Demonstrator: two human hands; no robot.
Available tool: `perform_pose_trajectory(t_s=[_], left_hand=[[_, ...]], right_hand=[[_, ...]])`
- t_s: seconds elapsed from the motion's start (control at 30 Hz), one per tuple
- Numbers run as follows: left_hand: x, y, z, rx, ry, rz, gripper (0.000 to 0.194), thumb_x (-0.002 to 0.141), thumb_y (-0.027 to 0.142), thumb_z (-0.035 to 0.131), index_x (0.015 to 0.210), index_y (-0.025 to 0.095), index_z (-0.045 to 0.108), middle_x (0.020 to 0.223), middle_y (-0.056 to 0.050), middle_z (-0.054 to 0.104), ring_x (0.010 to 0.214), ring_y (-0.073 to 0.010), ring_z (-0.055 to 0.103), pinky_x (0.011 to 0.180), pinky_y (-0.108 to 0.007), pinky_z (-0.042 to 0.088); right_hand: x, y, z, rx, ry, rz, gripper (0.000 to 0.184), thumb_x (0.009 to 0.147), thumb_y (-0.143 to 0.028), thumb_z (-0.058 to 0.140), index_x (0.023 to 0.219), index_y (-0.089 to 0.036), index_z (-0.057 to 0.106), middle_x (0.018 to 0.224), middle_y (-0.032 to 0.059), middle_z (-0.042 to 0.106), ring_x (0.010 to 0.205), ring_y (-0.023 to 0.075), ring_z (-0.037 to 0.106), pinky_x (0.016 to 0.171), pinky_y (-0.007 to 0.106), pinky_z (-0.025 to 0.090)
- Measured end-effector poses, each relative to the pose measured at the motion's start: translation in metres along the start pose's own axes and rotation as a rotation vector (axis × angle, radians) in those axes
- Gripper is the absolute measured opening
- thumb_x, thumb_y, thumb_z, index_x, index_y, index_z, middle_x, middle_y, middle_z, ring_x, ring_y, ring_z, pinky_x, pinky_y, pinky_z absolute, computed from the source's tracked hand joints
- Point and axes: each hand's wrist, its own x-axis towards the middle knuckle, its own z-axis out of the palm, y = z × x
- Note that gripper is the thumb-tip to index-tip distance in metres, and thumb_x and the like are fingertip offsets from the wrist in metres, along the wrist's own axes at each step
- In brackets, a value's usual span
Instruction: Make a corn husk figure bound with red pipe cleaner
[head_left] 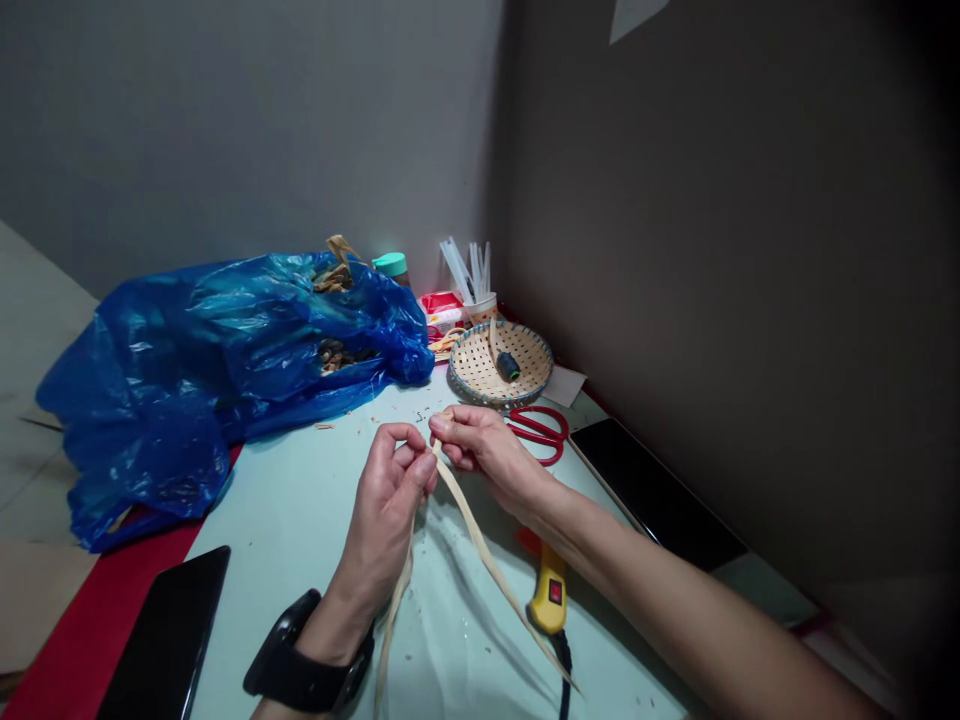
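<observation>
My left hand (391, 487) and my right hand (487, 445) meet over the table, both closed in a pinch. Between them is a pale, flat strip of dried plant fibre (480, 540), perhaps husk. Its upper end is pinched in the right fingertips, and the left thumb and finger grip it just below. One long tail hangs to the lower right; a second tail (395, 610) drops below my left hand. Red-handled scissors (541, 436) lie just beyond my right hand. A yellow glue gun (551, 590) sits under my right forearm, partly hidden.
A blue plastic bag (172, 350) with dried husks showing fills the back left. A woven basket (469, 372) holds a dark thread spool (508, 366). Behind it stands a cup (481, 311) of glue sticks. Black-screened devices lie at left (169, 635) and right (652, 490).
</observation>
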Motion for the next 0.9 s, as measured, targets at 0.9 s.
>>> perform_pose_trajectory(t_s=[0.9], left_hand=[[0.0, 0.002, -0.012, 0.813, 0.219, 0.18, 0.014, 0.093, 0.029, 0.042, 0.1, 0.022, 0.053, 0.08, -0.001, 0.064, 0.073, -0.0186, 0.058, 0.069, -0.03, 0.039]], right_hand=[[-0.005, 0.008, 0.003, -0.541, 0.041, -0.209, 0.018, 0.084, -0.029, 0.058, 0.073, -0.015, 0.062, 0.067, -0.0018, 0.059, 0.063, 0.0105, 0.048, 0.06, 0.023, 0.035]])
